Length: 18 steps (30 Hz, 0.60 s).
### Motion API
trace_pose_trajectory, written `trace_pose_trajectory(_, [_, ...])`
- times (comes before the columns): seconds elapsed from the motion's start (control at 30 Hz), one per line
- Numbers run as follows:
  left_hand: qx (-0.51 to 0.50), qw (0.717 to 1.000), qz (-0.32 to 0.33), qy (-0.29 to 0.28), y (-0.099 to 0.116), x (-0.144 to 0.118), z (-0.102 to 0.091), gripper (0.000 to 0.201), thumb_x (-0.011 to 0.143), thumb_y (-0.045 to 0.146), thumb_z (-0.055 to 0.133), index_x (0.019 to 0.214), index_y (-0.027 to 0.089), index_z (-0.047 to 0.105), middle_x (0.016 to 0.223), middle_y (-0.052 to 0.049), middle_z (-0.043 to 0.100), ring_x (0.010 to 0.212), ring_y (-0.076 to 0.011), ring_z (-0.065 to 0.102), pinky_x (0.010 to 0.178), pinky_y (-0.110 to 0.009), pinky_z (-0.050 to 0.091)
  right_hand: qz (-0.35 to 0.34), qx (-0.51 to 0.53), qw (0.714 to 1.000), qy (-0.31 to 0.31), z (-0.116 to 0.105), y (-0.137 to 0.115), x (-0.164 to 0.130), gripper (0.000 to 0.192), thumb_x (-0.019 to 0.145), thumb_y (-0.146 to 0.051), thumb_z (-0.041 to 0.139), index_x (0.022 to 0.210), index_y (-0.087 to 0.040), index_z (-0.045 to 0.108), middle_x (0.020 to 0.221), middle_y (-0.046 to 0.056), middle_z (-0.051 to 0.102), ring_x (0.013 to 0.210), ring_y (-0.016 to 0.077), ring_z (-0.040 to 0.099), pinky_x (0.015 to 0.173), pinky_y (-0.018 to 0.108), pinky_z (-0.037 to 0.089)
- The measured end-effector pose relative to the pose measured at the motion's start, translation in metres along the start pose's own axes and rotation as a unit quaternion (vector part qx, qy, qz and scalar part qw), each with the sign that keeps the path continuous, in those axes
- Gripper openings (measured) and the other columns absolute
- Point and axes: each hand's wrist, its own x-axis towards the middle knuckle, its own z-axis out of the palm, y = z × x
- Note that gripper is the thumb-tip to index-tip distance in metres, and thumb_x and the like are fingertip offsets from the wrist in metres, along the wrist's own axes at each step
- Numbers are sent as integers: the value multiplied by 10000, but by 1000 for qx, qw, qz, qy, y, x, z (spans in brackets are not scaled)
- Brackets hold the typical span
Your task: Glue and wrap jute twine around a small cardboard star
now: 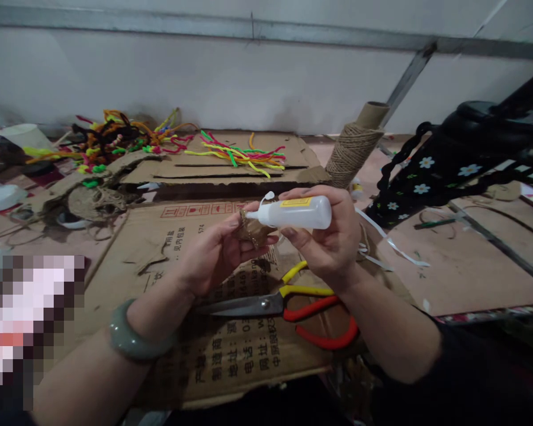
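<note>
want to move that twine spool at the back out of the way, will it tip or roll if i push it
The twine spool already leans on its narrow cardboard core, so a push high up would probably topple it. Its cone shape suggests it would roll in a curve, not straight. The rough twine should give a firm grip, and it looks fairly light.

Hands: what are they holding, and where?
The right hand grips a white glue bottle around its body. The left hand pinches a small brown piece by its left side.
</note>
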Motion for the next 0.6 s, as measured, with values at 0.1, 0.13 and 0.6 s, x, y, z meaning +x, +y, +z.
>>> trace_pose_trajectory(0.1, [-1, 1000, -5, -12, 1, -1, -2, 307, 865, 217, 438, 1100, 182, 633, 1063, -58, 697, 942, -222, 656, 940, -440, 446, 2, -4, 1000, 5, -1, 0, 1, 431, 732, -294, 695, 1095, -272, 463, 1059, 42, 602, 993, 216, 606, 854, 431, 529])
trace_pose_trajectory(0.13, [1, 1000, -3, -20, 1, -1, -3, 311, 857, 199, 447, 1103, 188, 637, 1073, -50, 696, 954, -217, 651, 936, -426, 449, 3, -3, 1000, 7, -1, -1, 1, 428, 733, -294, 695, 1092, -272, 463, 1058, 41, 603, 990, 216, 607, 857, 437, 529])
trace_pose_trajectory(0.6, [38, 997, 6, -63, 3, -2, -10, 384, 817, 149, 580, 1185, 254, 617, 1186, -41, 653, 985, -209, 643, 914, -375, 467, 1, 36, 999, 12, 0, -4, 2, 413, 722, -216, 693, 1071, -259, 478, 1045, 37, 605, 966, 200, 615, 820, 400, 545])
